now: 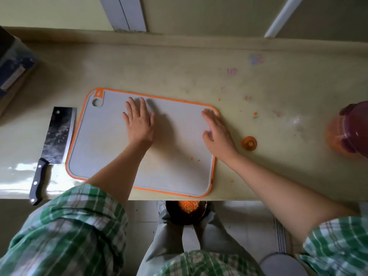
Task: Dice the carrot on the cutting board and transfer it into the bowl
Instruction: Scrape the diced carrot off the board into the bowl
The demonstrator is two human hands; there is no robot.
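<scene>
Carrot dice (188, 208) lie heaped in the dark bowl (201, 217) just below the counter's near edge, between my legs. The counter hides the bowl's far rim, and my trousers hide its underside. Both my hands are up on the cutting board (99, 146), beyond the bowl and apart from it.

My left hand (139, 122) lies flat on the middle of the grey, orange-rimmed board with its fingers straight, and it holds nothing. My right hand (217, 132) reaches to the board's far right corner with fingers stretched and thumb spread, and it grips nothing. A few orange crumbs (195, 159) sit on the board near my right wrist.

The carrot top (249, 143) stands on the counter (278, 166) just right of the board, beside that wrist. The cleaver (57, 136) lies along the board's left edge, with its black riveted handle pointing towards me.

At the right edge of view a purple-lidded container (350, 130) is cut off and blurred, with something orange showing in it. At the far left a dark box (14, 72) has print too smeared to read.
</scene>
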